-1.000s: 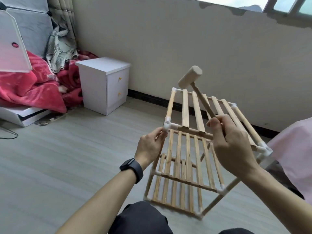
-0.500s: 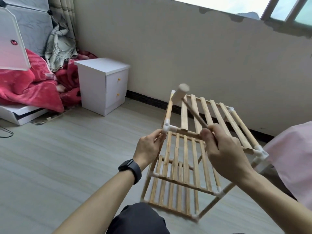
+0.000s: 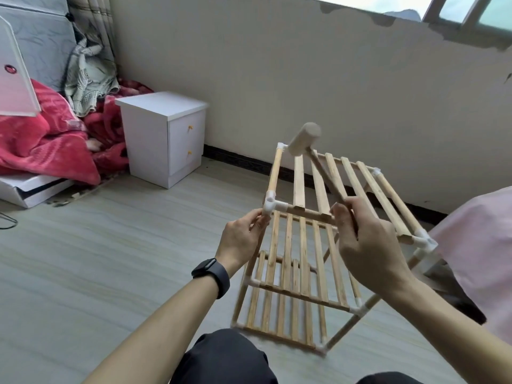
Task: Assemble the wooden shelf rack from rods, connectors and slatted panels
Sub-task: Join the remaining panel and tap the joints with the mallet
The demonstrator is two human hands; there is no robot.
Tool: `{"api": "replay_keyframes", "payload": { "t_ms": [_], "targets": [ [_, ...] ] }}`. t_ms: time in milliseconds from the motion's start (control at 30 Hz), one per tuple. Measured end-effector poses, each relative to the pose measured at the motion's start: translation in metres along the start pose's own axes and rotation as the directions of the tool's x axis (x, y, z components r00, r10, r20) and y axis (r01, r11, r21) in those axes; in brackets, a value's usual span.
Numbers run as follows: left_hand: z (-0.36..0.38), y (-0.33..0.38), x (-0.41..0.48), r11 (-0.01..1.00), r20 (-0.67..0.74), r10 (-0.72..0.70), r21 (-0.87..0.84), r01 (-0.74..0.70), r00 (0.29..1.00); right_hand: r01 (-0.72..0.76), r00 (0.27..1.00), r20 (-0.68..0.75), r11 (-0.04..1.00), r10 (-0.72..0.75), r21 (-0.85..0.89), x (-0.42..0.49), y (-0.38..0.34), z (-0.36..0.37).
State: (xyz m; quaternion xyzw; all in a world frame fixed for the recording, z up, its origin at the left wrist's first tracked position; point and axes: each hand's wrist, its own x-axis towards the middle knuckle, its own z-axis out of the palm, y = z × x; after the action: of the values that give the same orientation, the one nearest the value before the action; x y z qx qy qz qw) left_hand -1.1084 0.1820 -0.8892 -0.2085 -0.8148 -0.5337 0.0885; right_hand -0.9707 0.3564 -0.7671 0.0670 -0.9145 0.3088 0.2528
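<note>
Head view.
Wooden shelf rack (image 3: 299,184): on the floor, right of the white nightstand (image 3: 163,134) and nearer the viewer. Three slatted tiers, posts leaning slightly. Top slats run lengthwise away toward the wall.
Left hand (image 3: 241,239): fingers pinch the near-left post just under a white connector (image 3: 270,205).
Right hand (image 3: 368,245): fingers curled round the mallet (image 3: 303,139) handle. Handle points up and away-left, head over the rack's far-left corner.

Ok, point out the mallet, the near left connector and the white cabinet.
mallet (image 3: 303,139), head view, on its wooden head.
near left connector (image 3: 270,205), head view, on its corner body.
white cabinet (image 3: 146,145), head view, on its side panel.
</note>
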Motion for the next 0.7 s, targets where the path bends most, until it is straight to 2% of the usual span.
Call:
{"api": "replay_keyframes", "payload": {
  "t_ms": [33,100,133,167,267,333,400,467,500,567,600,633,700],
  "targets": [
    [0.000,0.000,0.000,1.000,0.004,0.004,0.004,-0.004,1.000,-0.007,1.000,0.029,1.000,0.008,-0.025,-0.001,0.000,0.001],
    [0.000,0.000,0.000,1.000,0.002,-0.002,0.007,0.002,1.000,-0.084,0.957,0.255,0.976,0.135,-0.200,-0.003,0.000,0.003],
    [0.001,0.000,0.000,1.000,0.002,-0.005,0.006,0.005,1.000,-0.123,0.930,0.314,0.966,0.193,-0.227,-0.002,0.000,0.001],
    [0.001,0.001,0.000,1.000,0.005,-0.006,0.003,0.006,1.000,-0.155,0.929,0.306,0.971,0.206,-0.185,0.000,-0.002,-0.004],
    [0.002,0.004,0.002,1.000,0.027,-0.014,0.001,0.014,1.000,-0.239,0.963,0.174,0.951,0.206,0.198,0.020,-0.010,-0.030],
    [0.005,0.007,0.004,1.000,0.077,-0.018,0.001,0.018,0.997,-0.262,0.965,0.147,0.839,0.217,0.476,0.032,-0.015,-0.045],
    [0.009,0.011,0.006,1.000,0.135,-0.005,-0.013,0.007,0.991,-0.230,0.970,0.092,0.728,0.225,0.646,0.043,-0.022,-0.053],
    [0.014,0.015,0.008,1.000,0.184,0.007,-0.032,-0.001,0.983,-0.164,0.956,-0.029,0.612,0.292,0.774,0.057,-0.025,-0.058],
    [0.018,0.017,0.009,0.999,0.206,0.012,-0.039,-0.004,0.979,-0.108,0.935,-0.124,0.601,0.332,0.792,0.064,-0.025,-0.060],
    [0.024,0.021,0.010,0.998,0.235,0.024,-0.054,-0.012,0.972,-0.055,0.880,-0.315,0.734,0.356,0.677,0.077,-0.024,-0.059],
    [0.028,0.023,0.010,0.998,0.247,0.031,-0.061,-0.016,0.968,-0.058,0.866,-0.365,0.794,0.342,0.605,0.081,-0.024,-0.057],
    [0.032,0.024,0.009,0.997,0.259,0.038,-0.070,-0.020,0.965,-0.071,0.867,-0.375,0.825,0.329,0.560,0.084,-0.024,-0.053],
    [0.039,0.027,0.008,0.995,0.278,0.056,-0.092,-0.032,0.959,-0.098,0.899,-0.303,0.821,0.315,0.562,0.089,-0.022,-0.043]
  ]
}}
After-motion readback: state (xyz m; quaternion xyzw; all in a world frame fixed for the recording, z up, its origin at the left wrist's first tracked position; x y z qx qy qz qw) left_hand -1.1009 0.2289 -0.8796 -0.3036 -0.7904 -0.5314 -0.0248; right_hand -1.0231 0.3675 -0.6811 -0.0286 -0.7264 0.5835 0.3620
